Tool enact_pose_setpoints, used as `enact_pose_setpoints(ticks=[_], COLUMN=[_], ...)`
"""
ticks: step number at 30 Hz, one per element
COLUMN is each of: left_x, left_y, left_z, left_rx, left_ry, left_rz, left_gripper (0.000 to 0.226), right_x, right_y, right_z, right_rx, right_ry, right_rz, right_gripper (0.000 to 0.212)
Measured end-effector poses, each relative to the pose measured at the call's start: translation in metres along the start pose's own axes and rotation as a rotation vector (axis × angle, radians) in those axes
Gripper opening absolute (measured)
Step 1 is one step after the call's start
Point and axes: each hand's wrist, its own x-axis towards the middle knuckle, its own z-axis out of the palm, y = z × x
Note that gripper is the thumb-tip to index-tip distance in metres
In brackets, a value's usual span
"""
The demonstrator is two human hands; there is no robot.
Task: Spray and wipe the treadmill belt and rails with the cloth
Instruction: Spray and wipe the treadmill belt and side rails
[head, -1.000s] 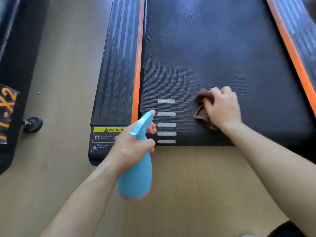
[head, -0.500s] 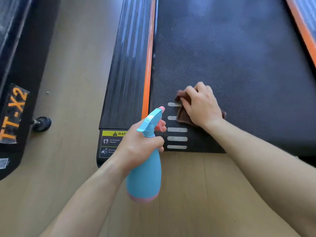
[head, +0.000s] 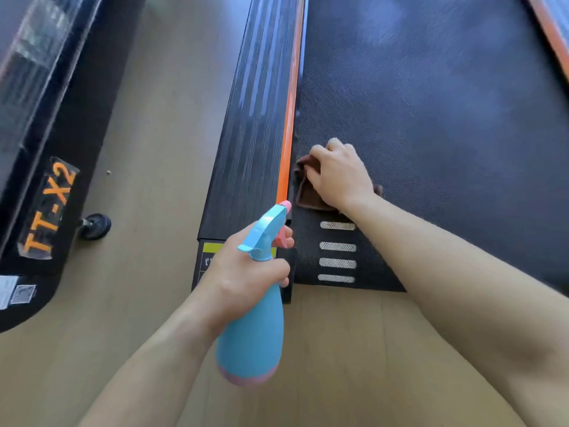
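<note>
Head: right hand (head: 337, 177) palm-down atop cloth (head: 308, 197)

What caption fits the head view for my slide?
Right hand holds brown cloth on treadmill belt beside side rail; left hand grips blue spray bottle.

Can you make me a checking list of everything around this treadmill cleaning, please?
Surface: black textured treadmill belt with white stripes near its end; wooden floor around it.
Job's things: brown cloth on the belt, beside the orange strip of the left rail; blue spray bottle, held up off the floor.
Clutter: a small speck on the floor.
Grips: left hand grips the spray bottle; right hand holds the cloth down on the belt.
Cables: nothing seen.
Surroundings: black machine with orange lettering at left, with a small wheel; yellow warning label at the rail's end.
</note>
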Motion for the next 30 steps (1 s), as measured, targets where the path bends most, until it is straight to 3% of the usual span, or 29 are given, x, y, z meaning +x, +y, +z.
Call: enact_pose_setpoints(ticks=[4,8,11,15,17,21,24,30], left_x=[0.0,-0.003,-0.001,-0.005,-0.006,-0.004,-0.005,-0.015], left_y=[-0.006,-0.003,-0.004,-0.005,-0.006,-0.004,0.003,-0.004], left_z=[-0.003,-0.001,0.005,0.015,0.018,0.021,0.028,0.054], left_rx=[0.053,0.059,0.049,0.06,0.073,0.146,0.165,0.142], left_ry=[-0.002,-0.072,-0.127,-0.226,-0.303,-0.39,-0.425,-0.443], left_rz=[0.022,0.042,0.041,0.032,0.023,0.039,0.059,0.147], left_gripper=[0.073,0.075,0.079,0.06,0.053,0.048,0.037,0.049], right_x=[0.019,-0.07,-0.117,-0.136,-0.145,-0.173,-0.194,-0.181], right_y=[-0.014,-0.023,0.012,0.09,0.082,0.006,0.003,0.083], right_z=[0.003,-0.023,-0.047,-0.077,-0.078,-0.061,-0.068,-0.088], right_rx=[0.02,0.092,-0.003,-0.163,-0.177,-0.075,-0.09,-0.154], right_ry=[0.0,-0.075,-0.093,0.021,0.05,0.012,-0.047,0.087], right_rz=[0.142,0.016,-0.029,0.493,0.63,0.504,0.399,0.735], right_gripper=[0.03,0.026,0.028,0.027,0.028,0.023,0.021,0.028])
